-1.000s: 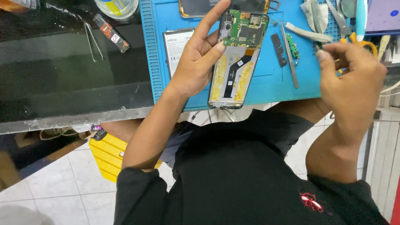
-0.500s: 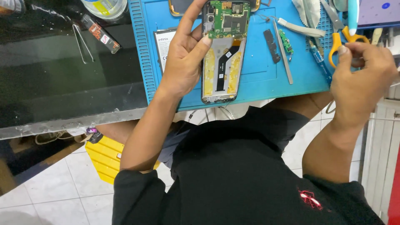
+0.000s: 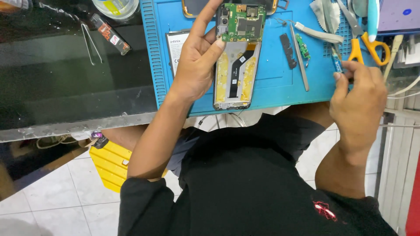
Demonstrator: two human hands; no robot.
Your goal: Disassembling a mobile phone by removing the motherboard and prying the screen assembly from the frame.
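Grip of the left hand (image 3: 199,65): the opened phone (image 3: 236,57) is clasped along its left edge, the thumb pressed onto the green circuit board (image 3: 243,22) near the top and the index finger stretched up along the side. The phone is held face down with its back removed, its lower end reaching the near edge of the blue work mat (image 3: 280,83). A yellow-tinted frame and a black flex strip are exposed below the board. The left forearm is raised steeply from the lap, wrist bent toward the mat.

Grip of the right hand (image 3: 356,94): the fingertips are pressed together on the lower end of a small blue-handled tool (image 3: 336,63), which is pinched at the right part of the mat. The back of the hand is turned to the camera; the forearm rises from the lower right.

Between the two hands, tweezers (image 3: 300,59), a small black part (image 3: 287,50) and a small green board (image 3: 302,46) are laid on the mat, well apart from the phone. Orange-handled scissors (image 3: 365,48) are seen just above the right hand. A battery (image 3: 175,46) is partly covered by the left hand. On the dark desk (image 3: 65,87) to the left, a wire tweezer (image 3: 89,43) is set beside a small black tube (image 3: 110,34).
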